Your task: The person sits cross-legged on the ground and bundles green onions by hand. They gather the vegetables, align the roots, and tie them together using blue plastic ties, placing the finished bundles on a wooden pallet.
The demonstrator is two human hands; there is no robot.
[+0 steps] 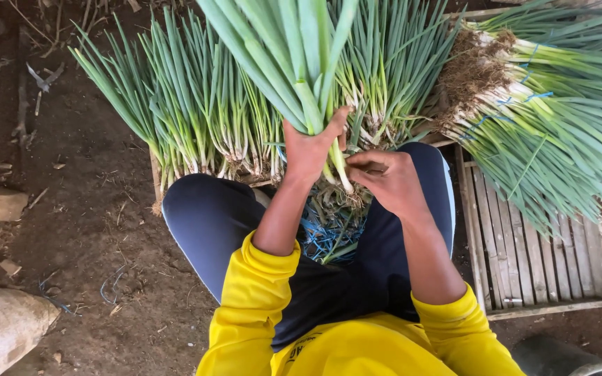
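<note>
The left hand point(309, 150) was clamped around the lower stalks of a bunch of green onions point(299, 63), held upright over the lap, leaves fanning toward the camera. The right hand point(388, 177) was closed in a pinch at the white base of the same bunch, touching it just beside the left hand. Blue string point(325, 233) and trimmings lay between the knees. Trimmed green onions point(196, 118) lay in a row on the dirt floor point(85, 230) ahead. A tied bundle point(545, 104) with roots rested on a wooden slatted crate point(531, 257) at right.
</note>
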